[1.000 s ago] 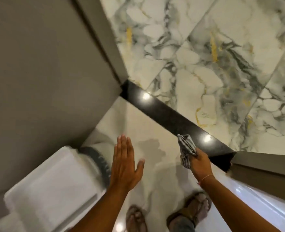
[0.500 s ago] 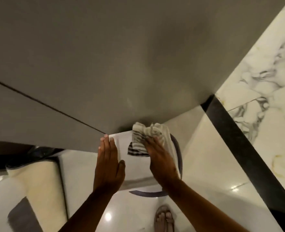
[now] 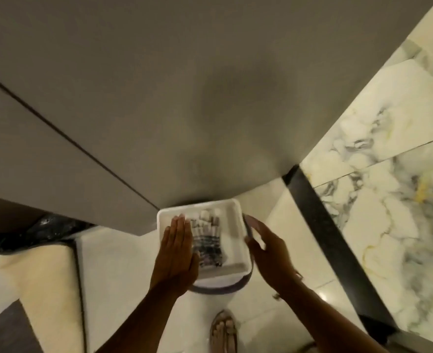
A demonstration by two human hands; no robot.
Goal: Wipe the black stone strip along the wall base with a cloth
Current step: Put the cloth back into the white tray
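The striped grey-and-white cloth [image 3: 207, 240] lies on the flat white lid [image 3: 232, 253] of a container below me, blurred by motion. My left hand [image 3: 177, 253] rests flat with fingers together on the lid's left part, just beside the cloth. My right hand [image 3: 268, 248] hovers open at the lid's right edge, off the cloth. The black stone strip [image 3: 324, 238] runs diagonally at the base of the marble wall [image 3: 388, 174], well to the right of both hands.
A grey wall panel [image 3: 159, 98] fills the upper view. A cream bath mat [image 3: 39, 284] and a dark grey mat [image 3: 9, 329] lie at lower left. My sandalled foot [image 3: 223, 329] stands on the glossy floor [image 3: 294, 245].
The view swung from the black strip to the white lid. My right hand carried the cloth there, set it on the lid and let go; my left hand moved onto the lid.
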